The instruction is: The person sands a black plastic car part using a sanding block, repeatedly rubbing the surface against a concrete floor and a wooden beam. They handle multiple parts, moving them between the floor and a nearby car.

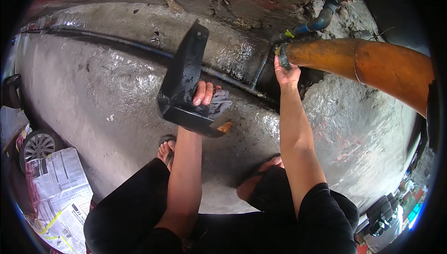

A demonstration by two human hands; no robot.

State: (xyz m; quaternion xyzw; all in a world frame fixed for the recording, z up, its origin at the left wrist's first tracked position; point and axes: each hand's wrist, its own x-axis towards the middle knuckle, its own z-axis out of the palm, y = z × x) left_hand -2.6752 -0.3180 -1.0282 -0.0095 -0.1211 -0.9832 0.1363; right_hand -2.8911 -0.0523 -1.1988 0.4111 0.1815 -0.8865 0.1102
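A black, bent panel [183, 74] with a small hole near its top end is tilted up in front of me. The fingers of my left hand [203, 93] are closed over its edge, and the palm is hidden behind it. A crumpled grey cloth [219, 103] sticks out beside those fingers, in the same hand. Farther right, my right hand [286, 73] reaches to the end of a thick orange-brown pipe [326, 54]. Its fingers are closed around a small dark-green piece [283, 57] at the pipe's mouth, whose kind I cannot make out.
A thin pipe [139, 46] runs along a gutter in the wet concrete floor [116, 105]. Dark elbow piping [321, 20] sits by the rough wall. At left are a car wheel [38, 147] and newspaper sheets [60, 184]. My sandalled feet stand below the panel. Clutter [384, 214] lies lower right.
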